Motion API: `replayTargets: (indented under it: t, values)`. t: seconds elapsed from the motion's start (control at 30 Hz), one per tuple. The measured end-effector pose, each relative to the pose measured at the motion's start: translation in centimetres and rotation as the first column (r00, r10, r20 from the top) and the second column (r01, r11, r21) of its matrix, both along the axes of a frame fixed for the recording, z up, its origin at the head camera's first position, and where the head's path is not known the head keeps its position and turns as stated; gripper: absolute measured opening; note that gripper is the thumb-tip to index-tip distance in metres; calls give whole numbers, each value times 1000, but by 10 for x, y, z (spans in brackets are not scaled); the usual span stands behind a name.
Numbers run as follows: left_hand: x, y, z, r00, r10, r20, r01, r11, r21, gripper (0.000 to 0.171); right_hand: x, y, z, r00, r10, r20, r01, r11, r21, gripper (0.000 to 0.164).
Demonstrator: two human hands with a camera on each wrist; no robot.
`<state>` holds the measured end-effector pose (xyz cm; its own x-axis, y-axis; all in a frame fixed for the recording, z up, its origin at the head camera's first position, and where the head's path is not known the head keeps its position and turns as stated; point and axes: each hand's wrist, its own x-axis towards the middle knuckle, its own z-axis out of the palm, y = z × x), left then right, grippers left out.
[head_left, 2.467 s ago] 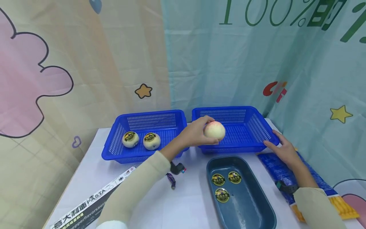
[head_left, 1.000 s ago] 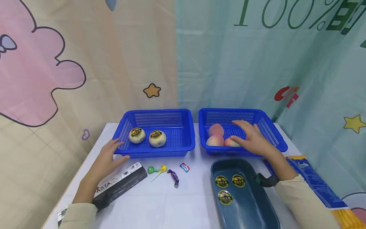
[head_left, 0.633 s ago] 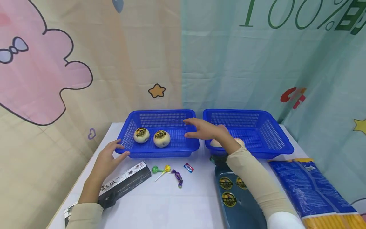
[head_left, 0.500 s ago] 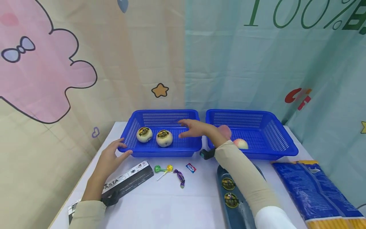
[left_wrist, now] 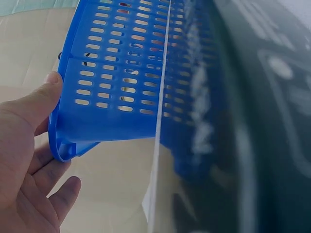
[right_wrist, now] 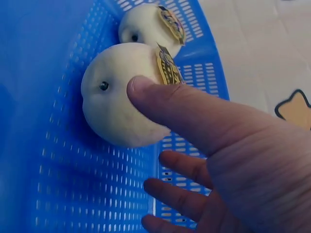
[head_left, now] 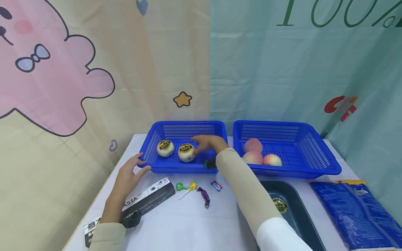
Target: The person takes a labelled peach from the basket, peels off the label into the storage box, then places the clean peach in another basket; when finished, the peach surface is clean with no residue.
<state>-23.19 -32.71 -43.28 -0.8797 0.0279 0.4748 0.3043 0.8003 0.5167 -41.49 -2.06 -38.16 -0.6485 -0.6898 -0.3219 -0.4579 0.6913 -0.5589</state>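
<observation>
Two pale round fruits with black-and-gold stickers, which look like Asian pears, lie in the left blue basket [head_left: 157, 167]. My right hand [head_left: 206, 143] reaches into that basket beside the nearer pear [head_left: 186, 153]. In the right wrist view the thumb [right_wrist: 150, 94] overlaps the pear's side, and the other fingers are spread below, apart from it. The farther pear [head_left: 165, 148] lies to the left. At the basket's front left corner is my left hand [head_left: 127, 176]; its thumb [left_wrist: 51, 87] touches the rim, with the fingers loosely bent on the other side.
Three peaches [head_left: 252, 157] lie in the right blue basket [head_left: 301, 170]. In front are a black PASTA box [head_left: 154, 197], lollipops [head_left: 188, 187], wrapped candies [head_left: 205, 197], a dark tray [head_left: 309, 223] with a sticker showing, and a blue bag [head_left: 351, 209].
A peach formerly in my left hand now lies among the peaches in the right basket. My left hand has gone to the left basket's corner. The right has crossed to the nearer pear.
</observation>
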Motion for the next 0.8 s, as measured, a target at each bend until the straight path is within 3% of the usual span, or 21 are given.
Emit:
replayTargets:
  t: [0.23, 0.4, 0.6, 0.8]
  values:
    - [5, 1, -1, 999, 33, -20, -32, 999, 30, 26, -3, -18, 3, 999, 48, 11, -49, 998, 34, 78]
    - [5, 5, -3, 998, 55, -7, -55, 998, 29, 30, -7, -23, 0, 1000, 26, -8, -25, 996, 85, 76]
    - [5, 5, -2, 997, 47, -57, -45, 999, 25, 27, -8, -27, 1, 999, -31, 37, 28, 997, 73, 73]
    - [8, 5, -6, 996, 42, -73, -41, 999, 16, 25, -6, -30, -6, 999, -24, 40, 21, 996, 82, 78]
